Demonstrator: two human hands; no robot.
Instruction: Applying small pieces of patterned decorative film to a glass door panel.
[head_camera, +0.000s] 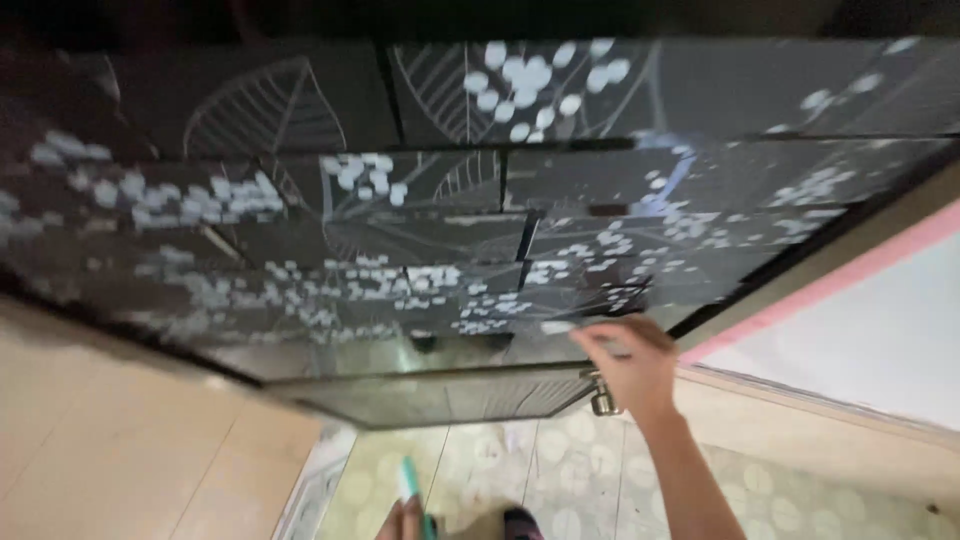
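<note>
Right hand: the right hand (632, 358) is lifted up to the lower edge of the dark door (480, 250); the fingers are bent on the edge, just above a small metal knob (603, 402). It looks like it grips the edge, but the picture is blurred.
Left hand: the left hand (405, 520) is low at the bottom border, only partly visible, closed around a thin green-and-white stick-like thing (410, 488) that points upward.
Door: dark panels with white leaf and round flower pattern; a lower panel (440, 395) stands out toward the viewer.
Floor: pale tiles (560, 470) with round light spots below the door.
Right side: a light wall (880, 340) with a pink strip (830, 285).
</note>
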